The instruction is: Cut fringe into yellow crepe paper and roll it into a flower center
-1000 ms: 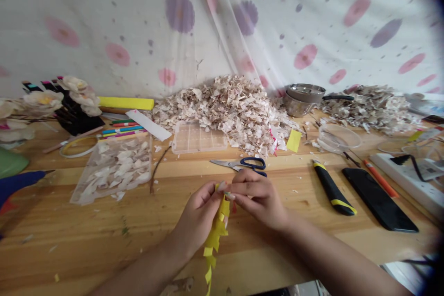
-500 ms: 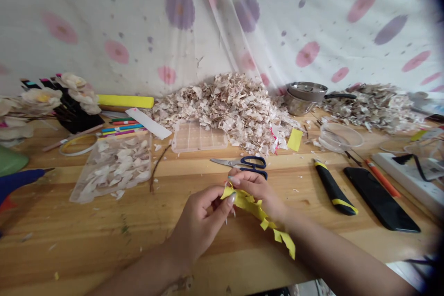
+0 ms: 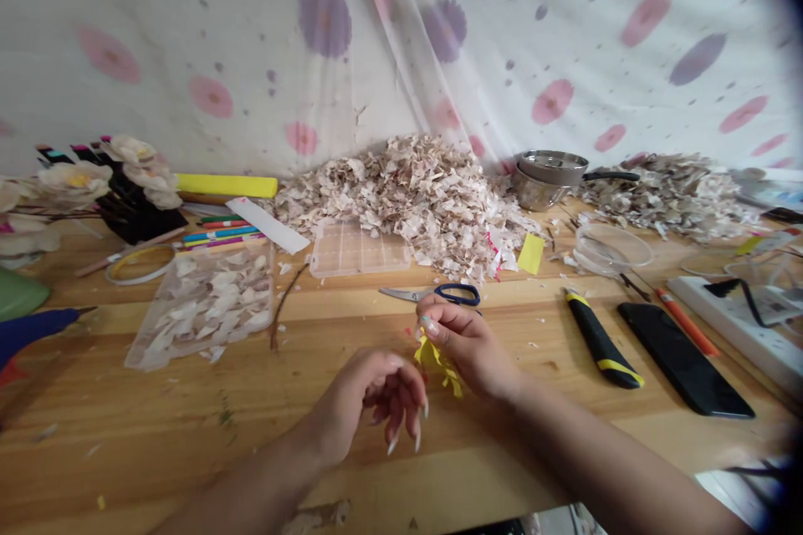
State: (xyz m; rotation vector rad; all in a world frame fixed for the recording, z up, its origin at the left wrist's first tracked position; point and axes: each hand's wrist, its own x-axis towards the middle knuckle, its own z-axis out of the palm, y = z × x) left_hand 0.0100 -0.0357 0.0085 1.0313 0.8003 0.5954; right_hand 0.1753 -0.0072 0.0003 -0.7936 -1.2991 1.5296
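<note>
My right hand pinches one end of a yellow fringed paper strip between thumb and fingertips. The strip dangles below the fingers, its cut edge ragged. To its left, my left hand is off the strip, fingers loosely bent downward and apart, with nothing seen in it. Just beyond the right hand lie blue-handled scissors, partly covered by that hand. A small bit of red shows by the right fingertips, too small to make out.
Behind is a big heap of pale petal-like flakes. A clear tray of flakes is at left, near a blue glue gun. At right lie a black-yellow cutter, a phone and a white power strip.
My left hand has let go of the yellow strip and moved slightly down, its fingers loosening. The strip now hangs from my right hand alone, bunched shorter in view.
</note>
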